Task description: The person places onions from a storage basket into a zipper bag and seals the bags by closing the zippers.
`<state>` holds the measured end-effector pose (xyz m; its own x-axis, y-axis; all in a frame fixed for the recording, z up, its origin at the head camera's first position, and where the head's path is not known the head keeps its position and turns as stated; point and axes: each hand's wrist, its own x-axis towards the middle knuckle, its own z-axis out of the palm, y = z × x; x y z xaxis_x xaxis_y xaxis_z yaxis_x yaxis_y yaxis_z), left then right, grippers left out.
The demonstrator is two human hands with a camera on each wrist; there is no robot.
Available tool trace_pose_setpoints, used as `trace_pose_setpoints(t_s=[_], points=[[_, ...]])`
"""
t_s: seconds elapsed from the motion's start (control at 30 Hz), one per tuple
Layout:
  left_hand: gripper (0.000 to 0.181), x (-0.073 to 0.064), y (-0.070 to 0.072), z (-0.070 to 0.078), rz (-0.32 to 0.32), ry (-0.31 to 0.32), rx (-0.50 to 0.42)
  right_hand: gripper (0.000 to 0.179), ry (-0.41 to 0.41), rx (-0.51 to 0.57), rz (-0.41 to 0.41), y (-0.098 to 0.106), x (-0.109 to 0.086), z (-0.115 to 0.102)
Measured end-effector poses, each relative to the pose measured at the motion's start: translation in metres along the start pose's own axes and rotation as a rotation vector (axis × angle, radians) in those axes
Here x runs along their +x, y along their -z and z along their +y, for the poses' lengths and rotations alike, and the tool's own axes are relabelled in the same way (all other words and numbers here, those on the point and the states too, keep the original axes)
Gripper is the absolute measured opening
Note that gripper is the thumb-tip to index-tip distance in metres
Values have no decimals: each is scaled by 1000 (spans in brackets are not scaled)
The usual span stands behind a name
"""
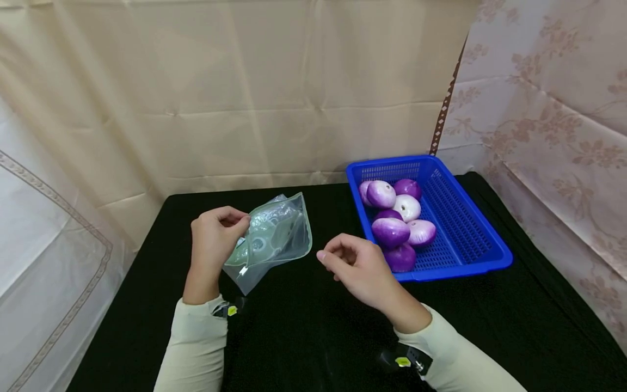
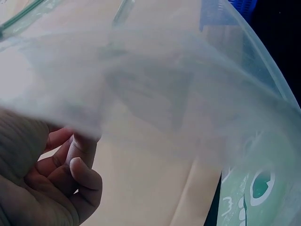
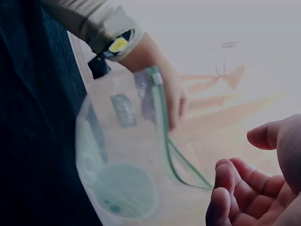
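My left hand (image 1: pixel 217 234) pinches the edge of a clear zip bag (image 1: pixel 274 234) with green printing and a green zip strip. In the right wrist view, the bag (image 3: pixel 122 155) hangs from that hand, its mouth gaping beside the white slider (image 3: pixel 157 78). Translucent film fills much of the left wrist view, in front of the left hand (image 2: pixel 66 174). To the right of the bag, my right hand (image 1: pixel 360 267) is raised with loosely bent fingers and holds nothing. It is near the front left corner of a blue basket (image 1: pixel 470 267).
Several purple and white onions (image 1: pixel 391 232) lie piled along the basket's left side. Black cloth (image 1: pixel 303 337) covers the table. Behind it hangs a beige curtain (image 1: pixel 220 98), with a flowered cloth (image 1: pixel 553 120) on the right and a white cloth (image 1: pixel 49 261) on the left.
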<state>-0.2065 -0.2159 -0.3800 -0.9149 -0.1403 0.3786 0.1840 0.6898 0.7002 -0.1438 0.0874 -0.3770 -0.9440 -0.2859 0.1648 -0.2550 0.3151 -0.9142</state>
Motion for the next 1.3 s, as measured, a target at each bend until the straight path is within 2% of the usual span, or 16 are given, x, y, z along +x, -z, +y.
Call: trace_pose_setpoints(t_s=[0.13,0.37,0.53,0.7,0.83,1.1,1.23,1.3], points=[[10,0,-1,0,-17,5,-1,7,50,-54,42,18,-5,-4],[10,0,-2,0,-23,6,-5,17,122,-175,148,56,-7,2],[10,0,-3,2,-31,18,-12,30,78,-280,224,85,-8,10],[10,1,-4,1,-44,30,-9,46,17,-329,255,110,-8,19],[11,1,-3,0,-37,22,0,57,-48,-349,234,126,-5,28],[12,1,-2,-2,-31,1,6,82,-219,-397,100,145,7,44],[11,0,-2,-3,-27,7,1,86,-266,-380,42,147,12,53],[11,-2,-1,-4,-24,14,-2,86,-263,-360,13,147,15,58]])
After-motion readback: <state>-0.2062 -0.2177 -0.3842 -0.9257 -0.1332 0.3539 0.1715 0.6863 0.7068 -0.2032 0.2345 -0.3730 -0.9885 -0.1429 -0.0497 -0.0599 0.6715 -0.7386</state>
